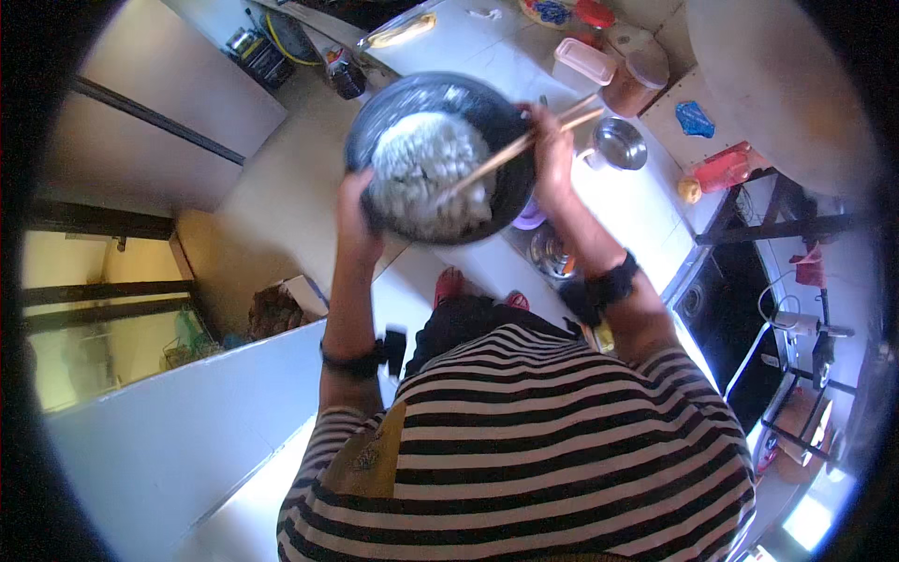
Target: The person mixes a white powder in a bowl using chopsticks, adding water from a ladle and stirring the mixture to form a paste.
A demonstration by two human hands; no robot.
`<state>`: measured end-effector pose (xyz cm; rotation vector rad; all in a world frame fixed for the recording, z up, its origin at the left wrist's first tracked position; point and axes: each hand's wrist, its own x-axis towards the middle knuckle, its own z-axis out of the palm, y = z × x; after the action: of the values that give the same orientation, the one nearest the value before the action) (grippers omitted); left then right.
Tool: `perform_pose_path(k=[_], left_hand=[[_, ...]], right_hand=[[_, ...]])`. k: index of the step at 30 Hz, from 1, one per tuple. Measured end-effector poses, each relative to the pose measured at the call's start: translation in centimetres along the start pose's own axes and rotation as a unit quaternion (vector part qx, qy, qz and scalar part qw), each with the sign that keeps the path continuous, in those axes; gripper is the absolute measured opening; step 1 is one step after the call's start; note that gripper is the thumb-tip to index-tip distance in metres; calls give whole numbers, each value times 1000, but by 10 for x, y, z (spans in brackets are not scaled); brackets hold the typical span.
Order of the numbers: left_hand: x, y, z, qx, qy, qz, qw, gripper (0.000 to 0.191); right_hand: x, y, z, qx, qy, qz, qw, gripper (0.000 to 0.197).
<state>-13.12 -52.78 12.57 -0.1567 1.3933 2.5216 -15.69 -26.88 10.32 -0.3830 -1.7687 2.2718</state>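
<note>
A large dark bowl (362, 126) is held up in front of me, tilted, with a white, lumpy, flour-like mass (432, 168) in it; motion blur hides its detail. My left hand (358, 207) grips the bowl's rim at the lower left. On the opposite side my right hand (551, 158) holds the rim together with a pair of wooden chopsticks (513, 149). Their lower ends reach into the white mass, and their other ends stick out past my fingers.
The counter (484, 42) carries a lidded plastic container (586, 62), a jar of brown contents (632, 88) and a steel bowl (619, 144). A black cooktop (730, 309) lies to the right. A dark bottle (344, 74) stands beyond the bowl, at the left.
</note>
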Motion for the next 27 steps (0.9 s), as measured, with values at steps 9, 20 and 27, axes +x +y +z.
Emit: perform_pose_path(k=[9, 20, 27], left_hand=[[-33, 1, 19, 3, 15, -19, 1000, 50], [-14, 8, 28, 55, -64, -33, 996, 45], [-2, -54, 14, 31, 31, -8, 999, 47]], right_hand=[[-51, -6, 5, -18, 133, 36, 990, 38], [-29, -3, -15, 30, 118, -29, 992, 41], [-22, 17, -55, 114, 25, 15, 993, 46]])
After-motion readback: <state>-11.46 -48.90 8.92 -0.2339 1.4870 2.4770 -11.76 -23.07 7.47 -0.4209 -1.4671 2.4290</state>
